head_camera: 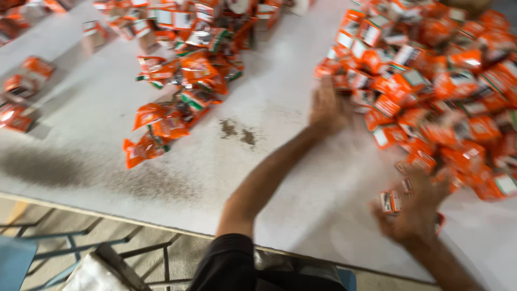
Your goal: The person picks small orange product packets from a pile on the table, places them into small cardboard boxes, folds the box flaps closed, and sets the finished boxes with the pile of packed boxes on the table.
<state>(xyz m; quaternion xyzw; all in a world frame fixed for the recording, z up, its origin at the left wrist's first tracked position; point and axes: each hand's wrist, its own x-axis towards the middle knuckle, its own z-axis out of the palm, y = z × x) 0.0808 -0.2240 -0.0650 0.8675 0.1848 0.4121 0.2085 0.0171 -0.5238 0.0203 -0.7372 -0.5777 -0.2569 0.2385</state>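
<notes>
White surface, dusty spots. Right hand grasping a small orange box, long side across. Left hand blurry, grip unclear.

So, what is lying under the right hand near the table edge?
Under the right hand some small orange-and-white boxes show on the white table. Anything beneath the palm is covered, and the picture is blurred.

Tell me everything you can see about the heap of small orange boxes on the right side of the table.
The heap of small orange boxes is a loose jumble of little cartons, orange with white panels and green touches, seemingly cardboard. They lie tilted every way on the white table, filling its right side. The left hand reaches its near edge; the right hand is at the lower boxes. Blur hides finer detail.
</notes>
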